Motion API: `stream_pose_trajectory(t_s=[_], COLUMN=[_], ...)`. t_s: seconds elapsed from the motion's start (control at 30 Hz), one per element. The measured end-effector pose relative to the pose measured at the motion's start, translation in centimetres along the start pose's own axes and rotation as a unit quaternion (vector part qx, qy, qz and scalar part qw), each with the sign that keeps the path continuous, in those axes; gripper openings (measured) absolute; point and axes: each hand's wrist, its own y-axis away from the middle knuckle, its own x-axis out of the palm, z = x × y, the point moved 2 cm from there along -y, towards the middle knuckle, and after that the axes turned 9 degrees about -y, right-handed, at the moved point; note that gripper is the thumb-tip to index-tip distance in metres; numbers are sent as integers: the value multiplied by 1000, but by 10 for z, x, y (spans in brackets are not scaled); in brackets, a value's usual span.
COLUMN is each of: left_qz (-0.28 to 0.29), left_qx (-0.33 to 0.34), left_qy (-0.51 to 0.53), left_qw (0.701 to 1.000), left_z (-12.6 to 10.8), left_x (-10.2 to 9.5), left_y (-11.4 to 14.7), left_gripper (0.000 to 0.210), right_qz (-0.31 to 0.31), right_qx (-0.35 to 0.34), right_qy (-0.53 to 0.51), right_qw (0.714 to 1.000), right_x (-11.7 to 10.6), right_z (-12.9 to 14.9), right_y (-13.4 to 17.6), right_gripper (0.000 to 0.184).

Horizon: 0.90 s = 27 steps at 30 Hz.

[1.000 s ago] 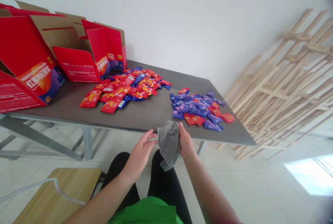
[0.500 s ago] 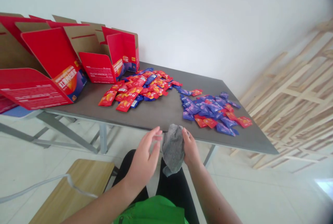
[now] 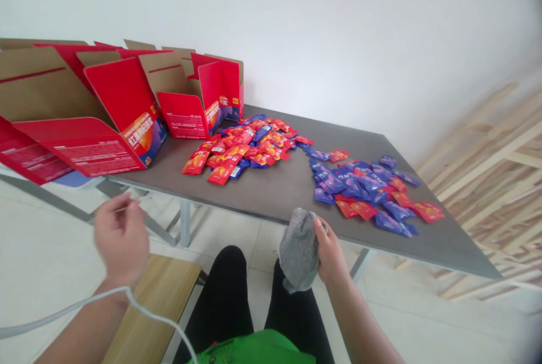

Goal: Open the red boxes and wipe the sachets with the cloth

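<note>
Head view: held a grey cloth (image 3: 298,254) in the closed fingers of the right hand (image 3: 330,254), beside the near edge of the table (image 3: 265,192). Showed the left hand (image 3: 121,234) well apart, blurred, half-curled, with contents impossible to tell. Risked, perhaps, dropping the cloth through one-sided grip, or snagging the cable (image 3: 126,292) by a left-hand sweep.

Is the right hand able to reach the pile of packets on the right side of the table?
Probably yes: the right hand is near the right pile of packets, and nothing visible stands between them. However, it holds the grey cloth, which may hinder its grasp.
</note>
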Motion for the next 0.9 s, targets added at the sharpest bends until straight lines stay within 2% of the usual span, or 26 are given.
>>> stream_pose_trajectory(t_s=[0.03, 0.07, 0.1, 0.17, 0.23, 0.33, 0.4, 0.5, 0.6, 0.7, 0.77, 0.9], left_qz=[-153, -162, -147, -75, -34, -6, 7, 22, 43, 89, 128, 194], left_qx=[47, 68, 80, 102, 101, 79, 56, 22, -18, -80, -130, -204], left_qy=[-151, -194, -211, -263, -294, -317, -317, -287, -223, -128, -48, 121], left_qw=[975, 965, 963, 956, 950, 945, 947, 957, 974, 984, 982, 952], left_z=[-4, -5, -7, -10, -13, -16, -17, -19, -21, -21, -20, -23], left_x=[10, 26, 44, 79, 104, 126, 133, 135, 132, 131, 131, 130], left_y=[-30, -59, -85, -122, -139, -148, -150, -155, -158, -159, -158, -156], left_gripper=[34, 41, 43, 44, 52, 76, 88, 87, 73, 45, 32, 32], right_qz=[4, 7, 11, 19, 23, 16, 11, 11, 14, 18, 21, 22], right_qx=[-1, -1, -1, 0, 1, 3, 6, 5, 6, 4, 6, 16], right_qy=[2, 4, 6, 6, 6, 7, 9, 10, 6, 4, 2, -6], right_qw=[1000, 1000, 1000, 1000, 1000, 1000, 1000, 1000, 1000, 1000, 1000, 1000], right_x=[4, 9, 13, 19, 24, 26, 26, 26, 25, 26, 27, 28], right_z=[1, 1, 2, 2, 1, -2, -4, -5, -4, -5, -5, -6], right_y=[0, 0, 1, 3, 6, 9, 11, 13, 13, 12, 11, 13], right_gripper=[53, 53, 52, 50, 48, 48, 48, 49, 49, 48, 48, 48])
